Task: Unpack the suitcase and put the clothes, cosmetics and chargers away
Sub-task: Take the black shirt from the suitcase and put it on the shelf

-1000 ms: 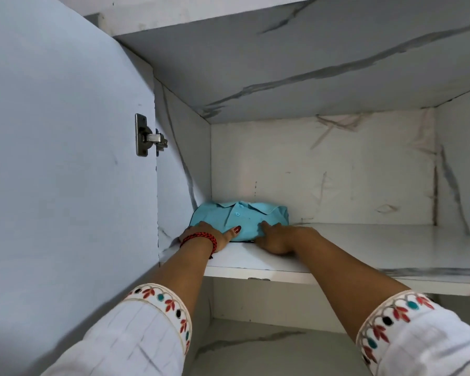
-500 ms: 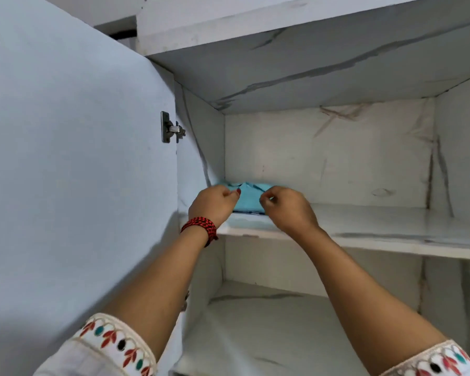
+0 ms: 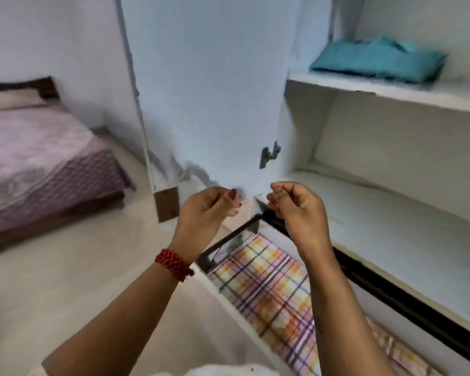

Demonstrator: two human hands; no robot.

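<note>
A folded teal shirt [image 3: 377,61] lies on the upper wardrobe shelf [image 3: 391,95] at the top right, with nothing touching it. My left hand [image 3: 204,210], a red thread band on its wrist, hangs in mid-air below and left of that shelf, its fingers curled and holding nothing. Beside it my right hand [image 3: 299,210] is curled the same way and is also empty. Both hands are well apart from the shirt. The suitcase is out of view.
The open white wardrobe door [image 3: 209,90] with a metal hinge [image 3: 269,154] stands just behind my hands. A lower shelf [image 3: 391,213] sits to the right. A plaid cloth [image 3: 269,280] lies in the bottom compartment. A bed with a purple cover [image 3: 38,158] is at the left.
Both hands left the teal shirt on the shelf and drew back and down. My view swung down and left, bringing the door, the bed and the floor into sight.
</note>
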